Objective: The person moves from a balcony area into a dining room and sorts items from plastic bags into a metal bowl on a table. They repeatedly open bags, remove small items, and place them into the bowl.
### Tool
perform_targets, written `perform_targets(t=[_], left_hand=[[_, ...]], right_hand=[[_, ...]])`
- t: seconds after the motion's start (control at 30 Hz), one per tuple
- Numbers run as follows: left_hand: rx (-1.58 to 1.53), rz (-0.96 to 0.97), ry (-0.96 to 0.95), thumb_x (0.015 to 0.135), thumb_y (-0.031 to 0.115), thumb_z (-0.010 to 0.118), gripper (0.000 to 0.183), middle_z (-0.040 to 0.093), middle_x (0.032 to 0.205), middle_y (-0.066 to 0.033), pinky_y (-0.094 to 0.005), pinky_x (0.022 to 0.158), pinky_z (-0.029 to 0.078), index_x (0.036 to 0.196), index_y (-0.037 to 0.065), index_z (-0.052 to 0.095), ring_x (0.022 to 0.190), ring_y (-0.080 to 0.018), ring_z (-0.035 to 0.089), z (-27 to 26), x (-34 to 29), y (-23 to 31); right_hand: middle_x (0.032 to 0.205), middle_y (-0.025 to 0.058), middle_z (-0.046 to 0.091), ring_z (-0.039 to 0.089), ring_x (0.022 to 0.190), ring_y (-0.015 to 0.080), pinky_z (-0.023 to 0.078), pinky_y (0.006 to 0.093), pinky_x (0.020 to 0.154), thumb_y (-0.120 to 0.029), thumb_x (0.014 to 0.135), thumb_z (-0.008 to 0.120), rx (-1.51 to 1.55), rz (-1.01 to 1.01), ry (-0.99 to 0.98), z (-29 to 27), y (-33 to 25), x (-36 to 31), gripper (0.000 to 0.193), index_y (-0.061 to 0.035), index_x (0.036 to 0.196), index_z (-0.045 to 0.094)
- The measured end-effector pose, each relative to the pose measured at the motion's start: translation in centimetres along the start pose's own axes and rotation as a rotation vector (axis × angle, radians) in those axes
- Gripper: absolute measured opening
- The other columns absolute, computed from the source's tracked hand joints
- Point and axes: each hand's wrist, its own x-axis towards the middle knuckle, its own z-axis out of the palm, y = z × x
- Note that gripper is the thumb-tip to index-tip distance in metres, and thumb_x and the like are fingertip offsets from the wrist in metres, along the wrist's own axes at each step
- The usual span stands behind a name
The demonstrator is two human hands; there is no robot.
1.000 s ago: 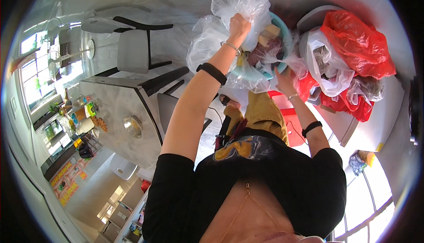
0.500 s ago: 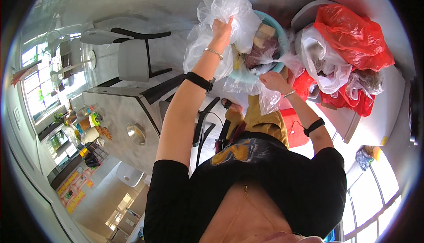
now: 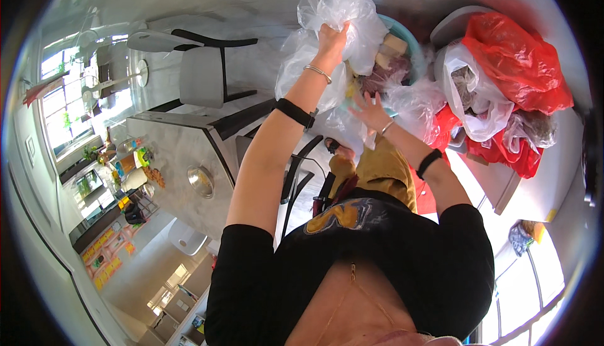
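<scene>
1 hand, the left hand (image 3: pixel 333 41), grips the bunched clear plastic bag (image 3: pixel 363 36) over the left side of the light blue tub (image 3: pixel 411 39), now that the right hand (image 3: pixel 375 116), by the tub's near side, has gone from curled to spread wide.

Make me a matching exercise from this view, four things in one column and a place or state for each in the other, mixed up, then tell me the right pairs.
Things
1. Left hand
2. Round metal bowl
3. Right hand
4. Large red plastic bag

Places and states
A. On the grey marbled tabletop
B. Spread open, near the pale blue basin
C. Next to a white plastic bag, at the right of the picture
D. Closed on a clear plastic bag

Right pairs: 1-D, 2-A, 3-B, 4-C
</scene>
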Motion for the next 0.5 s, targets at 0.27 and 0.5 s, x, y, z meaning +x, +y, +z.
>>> perform_targets(t=[0.27,0.5], left_hand=[[0.123,0.060,-0.044,0.076,0.031,0.070,0.062,0.054,0.113,-0.0199,-0.0379,0.077,0.047,0.115,-0.009,0.044,0.100,-0.0253,0.055,-1.5,-0.2,-1.0],[0.583,0.379,-0.198,0.074,0.030,0.069,0.044,0.062,0.097,-0.0223,-0.0380,0.073,0.048,0.102,-0.003,0.058,0.092,-0.0336,0.060,-1.1,1.5,-6.4]], right_hand=[[0.079,0.0162,0.057,0.053,0.087,0.0352,0.041,0.0462,0.074,-0.009,0.075,0.049,0.688,0.270,-0.100,0.8,2.4,-2.2,0.010,-0.0036,0.079,0.056],[0.082,0.0031,0.059,0.053,0.074,0.0108,0.043,0.0264,0.067,-0.016,0.089,0.052,1.557,0.599,0.185,-3.4,3.5,-4.4,0.018,-0.0011,0.096,0.057]])
